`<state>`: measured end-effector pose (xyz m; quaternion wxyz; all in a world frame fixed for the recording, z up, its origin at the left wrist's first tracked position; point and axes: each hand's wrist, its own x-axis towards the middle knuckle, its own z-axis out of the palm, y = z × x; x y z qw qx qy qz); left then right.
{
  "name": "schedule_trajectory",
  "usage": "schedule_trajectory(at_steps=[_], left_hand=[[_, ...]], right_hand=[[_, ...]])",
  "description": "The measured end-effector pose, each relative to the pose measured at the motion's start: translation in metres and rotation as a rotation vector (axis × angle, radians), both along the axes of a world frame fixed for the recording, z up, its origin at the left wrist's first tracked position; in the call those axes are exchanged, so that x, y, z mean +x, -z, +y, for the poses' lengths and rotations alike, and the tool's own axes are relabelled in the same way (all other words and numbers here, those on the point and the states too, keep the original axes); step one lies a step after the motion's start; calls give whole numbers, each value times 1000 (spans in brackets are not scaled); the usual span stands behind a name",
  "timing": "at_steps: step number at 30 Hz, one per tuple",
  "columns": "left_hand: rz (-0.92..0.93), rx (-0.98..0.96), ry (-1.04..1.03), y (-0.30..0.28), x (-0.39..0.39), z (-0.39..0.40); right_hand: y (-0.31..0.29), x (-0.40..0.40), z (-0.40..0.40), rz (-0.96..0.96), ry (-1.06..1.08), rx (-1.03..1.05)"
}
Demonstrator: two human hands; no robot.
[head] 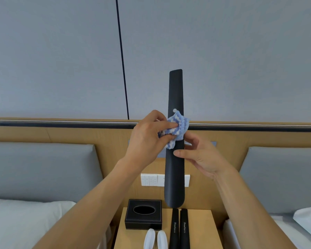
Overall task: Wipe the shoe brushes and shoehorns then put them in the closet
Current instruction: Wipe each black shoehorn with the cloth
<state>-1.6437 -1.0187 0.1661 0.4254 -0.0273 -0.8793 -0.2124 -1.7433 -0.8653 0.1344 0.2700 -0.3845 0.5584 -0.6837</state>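
Right hand pinching shoehorn mid-length, long axis upright, above nightstand. Left hand clutching blue cloth against shaft just above right-hand grip; upper length lies clear for wiping.

Each of the two black sleeves on the nightstand reads, apparently, "Shoehorn" in small white letters.

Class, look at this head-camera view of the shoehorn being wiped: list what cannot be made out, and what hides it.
- Shoehorn strip under the cloth: covered by cloth and left hand.
- Two black sleeves and white pieces on the nightstand: cut off by the bottom edge.
- Right hand fingertips: behind the shoehorn.
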Motion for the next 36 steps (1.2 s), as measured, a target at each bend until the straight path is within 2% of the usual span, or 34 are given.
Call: schedule_trajectory(at_steps=[6,11,19,26,32,36], left_hand=[[70,-13,-34,-22,-8,-5],[119,-10,-108,-61,-22,-12],[165,-90,-184,-121,-32,-18],[134,-224,-194,-88,-30,4],[58,-248,-11,-37,-21,22],[-67,-279,118,-8,-16,24]], right_hand=[[5,3,2,-12,-7,50],[5,7,2,-49,-61,57],[5,12,2,12,-43,82],[-1,3,10,11,-33,35],[3,-11,20,-26,10,2],[12,-16,33,-61,71,23]])
